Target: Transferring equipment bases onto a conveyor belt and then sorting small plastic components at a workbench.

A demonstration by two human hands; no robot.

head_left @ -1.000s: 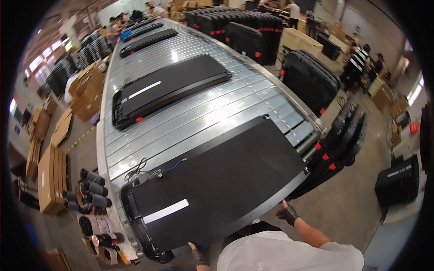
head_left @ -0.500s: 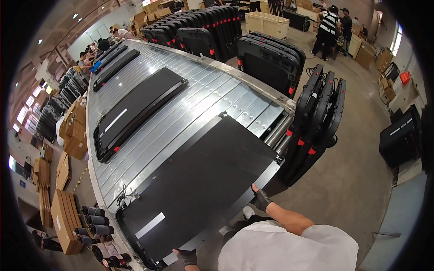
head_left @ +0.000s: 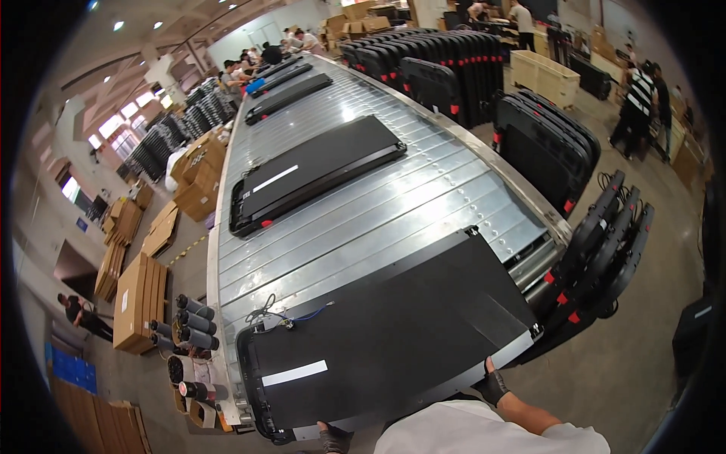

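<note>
Both gloved hands gripped the near edge of the big black panel [head_left: 393,333], left hand [head_left: 333,437] low, right hand [head_left: 493,386] further along; it lay flat on the metal conveyor [head_left: 423,197]. Beyond, another black panel [head_left: 318,170] rested.

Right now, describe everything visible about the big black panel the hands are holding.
The black panel is a large, flat, matt rectangle lying on the metal slatted conveyor, its right end jutting past the edge. A white strip marks its near left part; loose wires sit at its far left corner. The gloved left hand and right hand grip its near edge.
</note>
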